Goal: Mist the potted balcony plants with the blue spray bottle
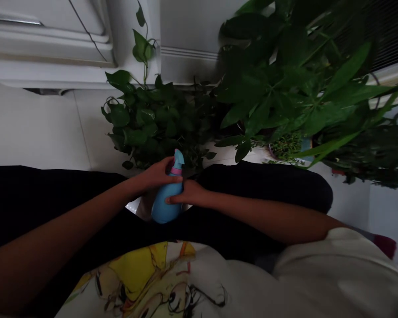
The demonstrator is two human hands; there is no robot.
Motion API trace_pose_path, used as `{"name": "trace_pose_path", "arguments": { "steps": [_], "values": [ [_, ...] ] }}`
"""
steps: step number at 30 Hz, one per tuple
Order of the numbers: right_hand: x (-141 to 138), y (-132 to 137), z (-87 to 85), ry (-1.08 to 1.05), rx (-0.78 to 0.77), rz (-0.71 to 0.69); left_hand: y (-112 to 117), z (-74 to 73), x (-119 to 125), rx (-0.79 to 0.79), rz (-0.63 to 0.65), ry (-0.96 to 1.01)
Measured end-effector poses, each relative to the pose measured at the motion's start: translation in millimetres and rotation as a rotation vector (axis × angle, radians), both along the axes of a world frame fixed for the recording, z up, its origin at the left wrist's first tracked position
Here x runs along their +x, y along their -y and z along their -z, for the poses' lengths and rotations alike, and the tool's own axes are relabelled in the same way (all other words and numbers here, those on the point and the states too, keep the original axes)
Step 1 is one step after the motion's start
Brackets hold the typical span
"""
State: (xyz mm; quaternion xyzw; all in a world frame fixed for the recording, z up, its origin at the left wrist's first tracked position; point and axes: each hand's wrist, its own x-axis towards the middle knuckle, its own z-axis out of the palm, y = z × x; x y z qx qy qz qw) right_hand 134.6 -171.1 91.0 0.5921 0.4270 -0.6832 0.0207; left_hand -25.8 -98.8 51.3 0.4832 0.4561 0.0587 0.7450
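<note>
Potted foliage [142, 117] beyond; I grasp the blue spray bottle [166, 204]: left hand [155, 173] at neck, right hand [189, 194] at body.

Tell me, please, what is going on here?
A person is holding a blue spray bottle with pink trim in both bare hands, over their black trousers. Their left hand grips just below the pink collar, and their right hand rests on the bottle's body. The bottle's top points toward a leafy trailing plant on the tiled floor, with a taller broad-leaved plant beside it.
</note>
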Motion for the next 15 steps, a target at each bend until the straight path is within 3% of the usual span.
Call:
{"name": "trace_pose_path", "arguments": {
  "steps": [3,7,15],
  "values": [
    [-1,-7,-3.9,0.112,0.07,-0.076,-6,-4.8,-1,-0.066,-0.071,0.001],
    [-2,-9,-7.7,0.197,0.121,-0.154,-2,-12.5,2,-0.036,-0.161,-0.012],
    [-5,-12,-12.5,0.2,0.12,-0.242,3,-19.7,3,-0.049,-0.193,-0.094]
  ]
}}
